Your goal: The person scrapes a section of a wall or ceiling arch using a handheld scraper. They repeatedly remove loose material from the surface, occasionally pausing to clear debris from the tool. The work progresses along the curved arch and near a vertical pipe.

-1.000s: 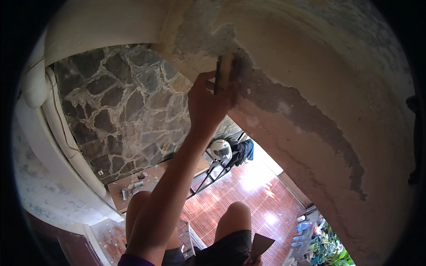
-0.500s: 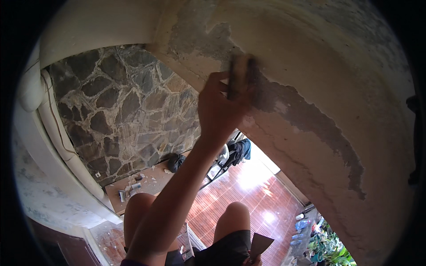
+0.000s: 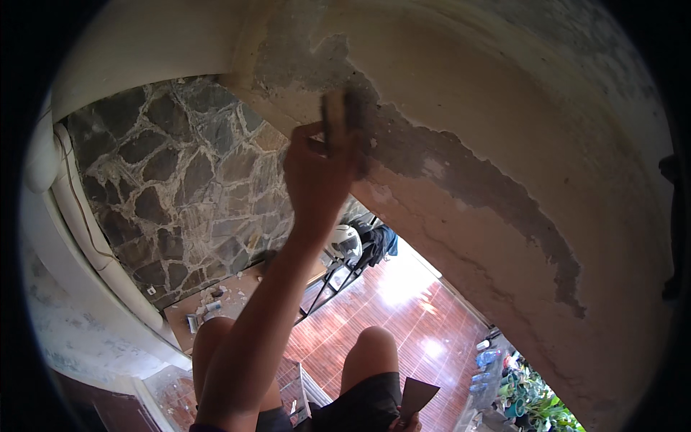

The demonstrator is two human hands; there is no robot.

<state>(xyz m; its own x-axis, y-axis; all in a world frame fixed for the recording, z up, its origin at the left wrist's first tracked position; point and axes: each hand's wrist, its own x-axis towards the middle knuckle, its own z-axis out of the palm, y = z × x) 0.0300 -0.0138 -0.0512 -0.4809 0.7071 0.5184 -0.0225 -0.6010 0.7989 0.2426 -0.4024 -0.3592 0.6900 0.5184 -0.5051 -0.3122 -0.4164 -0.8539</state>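
Observation:
My left hand is raised against the plastered surface overhead, its fingers closed round a blurred brush with a pale wooden back and dark edges. The brush touches or nearly touches a grey patch where paint has come away; motion hides its bristles. Low in the picture, by my thigh, my right hand is closed on a putty knife with its broad blade pointing up. Most of that hand is cut off by the lower edge.
A wooden surface below carries paint flakes and small tools. A white helmet and dark cloth are on a black rack. Stone wall stands left, pipes beside it. Potted plants grow beyond the tiled floor.
My left hand and the brush have moved left in the picture, along the grey patch. The whole view has shifted slightly. My right hand still holds the putty knife low down.

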